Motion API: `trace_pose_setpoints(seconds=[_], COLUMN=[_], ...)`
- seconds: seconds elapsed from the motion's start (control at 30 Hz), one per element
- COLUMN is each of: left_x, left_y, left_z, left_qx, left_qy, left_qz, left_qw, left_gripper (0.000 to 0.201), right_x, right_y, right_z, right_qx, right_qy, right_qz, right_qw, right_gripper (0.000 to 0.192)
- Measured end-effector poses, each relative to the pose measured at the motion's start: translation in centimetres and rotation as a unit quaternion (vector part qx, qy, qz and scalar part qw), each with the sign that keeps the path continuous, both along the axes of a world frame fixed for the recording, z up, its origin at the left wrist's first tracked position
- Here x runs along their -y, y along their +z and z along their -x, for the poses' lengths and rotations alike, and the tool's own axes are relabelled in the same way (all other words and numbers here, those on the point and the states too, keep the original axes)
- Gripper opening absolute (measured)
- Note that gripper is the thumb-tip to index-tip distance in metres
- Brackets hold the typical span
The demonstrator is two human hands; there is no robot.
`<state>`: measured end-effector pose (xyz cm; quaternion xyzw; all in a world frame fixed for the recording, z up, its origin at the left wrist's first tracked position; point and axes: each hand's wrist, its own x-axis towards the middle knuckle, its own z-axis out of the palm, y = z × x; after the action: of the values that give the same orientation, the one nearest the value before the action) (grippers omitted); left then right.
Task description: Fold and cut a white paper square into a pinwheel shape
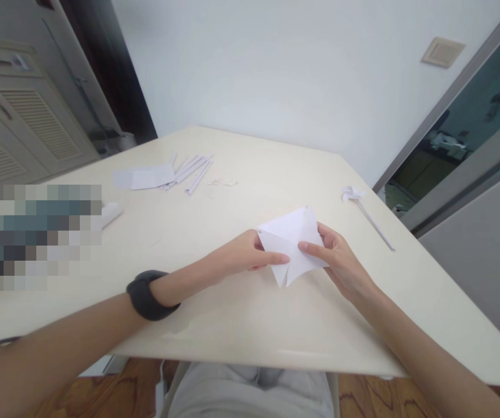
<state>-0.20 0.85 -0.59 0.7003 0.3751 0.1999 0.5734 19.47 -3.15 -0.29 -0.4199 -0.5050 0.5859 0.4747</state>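
A folded white paper sheet [291, 241] is pinched from both sides by the left hand [241, 252] and right hand [341, 261] above the cream table [232, 313]

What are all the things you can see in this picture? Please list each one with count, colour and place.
folded paper: one, white, held above the table between both hands
table: one, cream, fills the middle of the view
paper sheet: one, white, far left part of the table
paper strips: several, white, beside the paper sheet
paper pinwheel: one, white, on a thin stick, right side of the table
cabinet: one, beige, left behind the table
wristband: one, black, on the left wrist
hands: left hand and right hand, both pinching the folded paper
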Motion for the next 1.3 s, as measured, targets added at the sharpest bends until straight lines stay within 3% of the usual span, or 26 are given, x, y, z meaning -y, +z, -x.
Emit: trace_pose_setpoints(seconds=[0.17,0.4,0.53,0.7,0.87,1.03,1.17,1.3], left_x=[0.6,1.3,1.2,1.0,0.5,0.5,0.6,0.9], left_y=[0.9,1.6,1.6,1.3,0.4,0.3,0.2,0.1], left_z=[-0.5,-0.4,-0.4,-0.3,-0.1,0.0,-0.1,-0.5], left_qx=[-0.018,-0.062,0.006,0.070,0.106,0.143,0.162,0.159], left_qy=[-0.007,0.113,0.079,0.104,0.139,0.166,0.143,0.106], left_qz=[0.011,0.026,0.013,0.020,-0.018,-0.034,-0.053,-0.038], left_qw=[1.000,0.991,0.997,0.992,0.984,0.975,0.975,0.981], left_gripper=[0.027,0.037,0.014,0.030,0.025,0.022,0.019,0.024], right_x=[0.3,0.7,0.8,0.5,-0.1,0.0,0.3,0.3], right_y=[0.2,0.4,0.5,0.4,0.1,0.0,-0.3,-1.0], right_z=[0.4,1.2,1.2,0.4,0.0,0.1,0.4,0.8], right_qx=[0.015,0.079,0.071,0.018,0.002,0.038,0.080,0.080], right_qy=[-0.023,-0.042,-0.061,-0.018,0.031,0.128,0.167,0.147], right_qz=[-0.045,-0.065,-0.052,-0.003,0.009,0.008,0.015,0.015], right_qw=[0.999,0.994,0.994,1.000,0.999,0.991,0.983,0.986], right_gripper=[0.029,0.031,0.031,0.025,0.033,0.039,0.034,0.029])
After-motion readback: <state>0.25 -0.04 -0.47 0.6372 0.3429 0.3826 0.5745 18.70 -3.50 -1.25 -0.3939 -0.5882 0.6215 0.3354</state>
